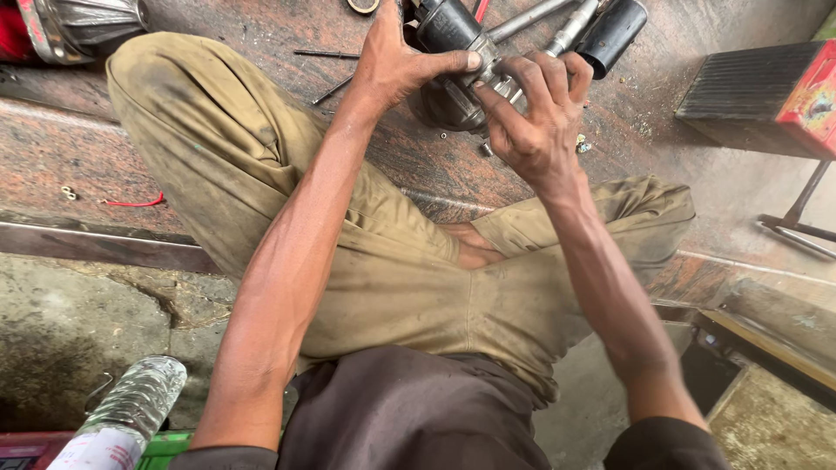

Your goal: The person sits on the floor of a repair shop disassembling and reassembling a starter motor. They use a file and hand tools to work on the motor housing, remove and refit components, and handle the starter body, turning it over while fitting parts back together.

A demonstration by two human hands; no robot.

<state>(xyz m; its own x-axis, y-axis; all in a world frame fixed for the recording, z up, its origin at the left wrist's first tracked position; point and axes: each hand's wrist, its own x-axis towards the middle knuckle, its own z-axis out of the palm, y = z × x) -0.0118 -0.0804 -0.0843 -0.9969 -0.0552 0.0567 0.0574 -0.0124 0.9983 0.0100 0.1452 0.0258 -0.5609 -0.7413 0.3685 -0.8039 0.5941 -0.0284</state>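
Low at the left edge, one clear ribbed plastic water bottle point(131, 413) lies by the knee, and one thin red wire point(135, 203) curls on the speckled stone floor point(104, 157). Further along, the left hand point(396, 61) clasps a greasy black-and-metal motor assembly point(453, 61) standing on that floor, thumb across its body. Beside it, the right hand point(531, 117) pinches the assembly's bright metal end.

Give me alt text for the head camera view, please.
Both hands, left hand and right hand, hold a dark metal motor part over a stone floor. The person sits cross-legged in khaki trousers; a plastic bottle lies near.
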